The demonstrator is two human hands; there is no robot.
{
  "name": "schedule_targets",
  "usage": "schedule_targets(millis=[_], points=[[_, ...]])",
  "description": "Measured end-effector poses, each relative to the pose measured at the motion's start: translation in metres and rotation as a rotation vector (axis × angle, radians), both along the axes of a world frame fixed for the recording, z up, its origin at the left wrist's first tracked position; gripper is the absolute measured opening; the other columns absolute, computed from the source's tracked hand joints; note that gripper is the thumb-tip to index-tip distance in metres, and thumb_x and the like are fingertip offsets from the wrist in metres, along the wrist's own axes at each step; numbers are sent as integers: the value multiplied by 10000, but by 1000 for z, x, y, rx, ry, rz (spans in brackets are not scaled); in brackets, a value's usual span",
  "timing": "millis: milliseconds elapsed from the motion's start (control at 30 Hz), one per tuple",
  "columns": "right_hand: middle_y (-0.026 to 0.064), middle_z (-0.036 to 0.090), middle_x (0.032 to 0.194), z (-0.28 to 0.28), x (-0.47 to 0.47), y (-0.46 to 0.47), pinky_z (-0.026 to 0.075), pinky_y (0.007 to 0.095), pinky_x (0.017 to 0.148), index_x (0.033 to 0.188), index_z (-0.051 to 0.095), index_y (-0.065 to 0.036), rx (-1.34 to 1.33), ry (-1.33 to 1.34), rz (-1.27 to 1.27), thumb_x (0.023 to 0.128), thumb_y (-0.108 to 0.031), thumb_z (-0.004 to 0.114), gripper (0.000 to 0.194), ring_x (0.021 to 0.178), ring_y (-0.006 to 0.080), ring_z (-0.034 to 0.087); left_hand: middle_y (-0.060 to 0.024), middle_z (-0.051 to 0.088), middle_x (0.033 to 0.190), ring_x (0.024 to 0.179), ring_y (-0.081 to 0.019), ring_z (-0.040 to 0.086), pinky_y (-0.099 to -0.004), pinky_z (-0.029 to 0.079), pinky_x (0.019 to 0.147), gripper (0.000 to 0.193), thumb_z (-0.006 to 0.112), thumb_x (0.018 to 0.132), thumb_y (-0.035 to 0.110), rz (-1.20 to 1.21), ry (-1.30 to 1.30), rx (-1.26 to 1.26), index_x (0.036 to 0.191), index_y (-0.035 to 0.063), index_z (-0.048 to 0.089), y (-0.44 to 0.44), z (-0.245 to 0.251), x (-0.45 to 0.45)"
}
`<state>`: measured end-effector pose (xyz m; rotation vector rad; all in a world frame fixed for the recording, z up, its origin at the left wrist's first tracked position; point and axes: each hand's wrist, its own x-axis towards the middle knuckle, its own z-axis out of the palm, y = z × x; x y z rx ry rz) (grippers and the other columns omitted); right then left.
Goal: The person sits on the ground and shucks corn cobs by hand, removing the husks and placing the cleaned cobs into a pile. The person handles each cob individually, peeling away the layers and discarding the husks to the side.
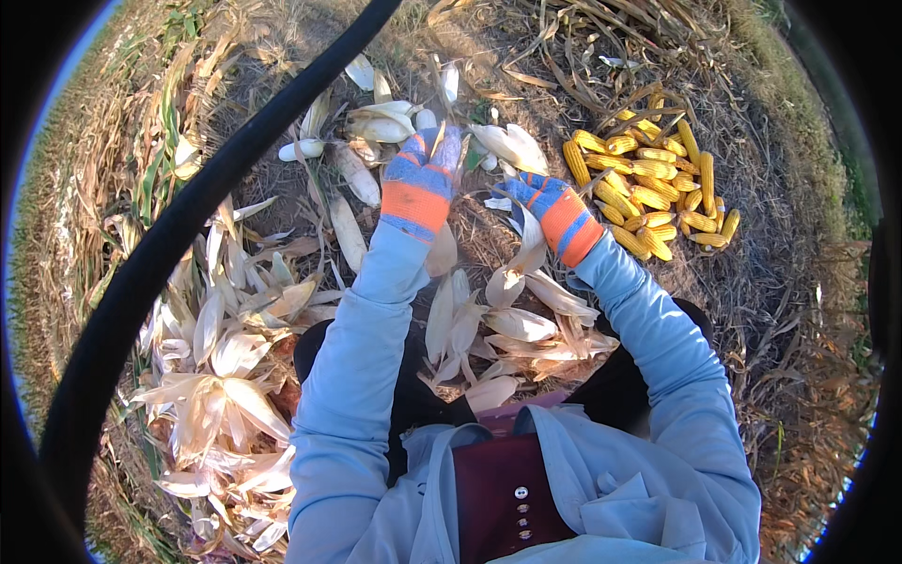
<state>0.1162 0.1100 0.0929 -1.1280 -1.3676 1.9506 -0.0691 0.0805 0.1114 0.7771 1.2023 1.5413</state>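
My left hand point(421, 180), in a blue and orange knit glove, reaches over the unhusked corn ears in front of me. A thin pale tip shows by its fingers, but whether they grip anything is hidden. My right hand point(546, 211), gloved alike, has its fingers curled beside a dry husk leaf point(530, 243) that hangs below them; the grip itself is partly covered. Just beyond the right hand lies a corn ear in pale husk point(513, 146). More husked-over ears point(380, 123) lie past the left hand, with others point(347, 229) beside the left forearm.
A pile of bare yellow corn cobs point(655, 176) lies on the ground right of my right hand. Loose husks point(225, 402) heap up at my left, and more husks point(521, 324) lie between my knees. A black cable or strap point(204, 183) crosses the view at left. Dry stalks point(634, 28) lie beyond.
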Motion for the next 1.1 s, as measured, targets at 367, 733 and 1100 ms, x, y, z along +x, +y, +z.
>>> schedule_targets(millis=[367,733,1100], points=[[20,591,780,27,27,45,411,203,606,945,597,-26,164,265,-213,836,-233,538,241,669,69,516,-122,499,1107,912,-165,514,-259,417,814,481,534,836,285,-872,682,387,1198,9,380,-68,-80,72],[54,542,817,42,31,23,428,252,611,1035,525,-22,273,131,-41,838,-134,504,228,697,149,523,-212,443,1144,987,-443,445,-567,340,862,574,358,843,523,-378,-982,-945,1149,40,412,-30,-108,91],[59,566,883,54,20,-48,446,265,720,1007,573,-55,1027,168,526,871,-172,463,210,766,148,550,-159,502,1091,953,-357,496,-506,402,832,517,521,799,442,-265,-926,-554,1148,66,449,-9,-76,56]])
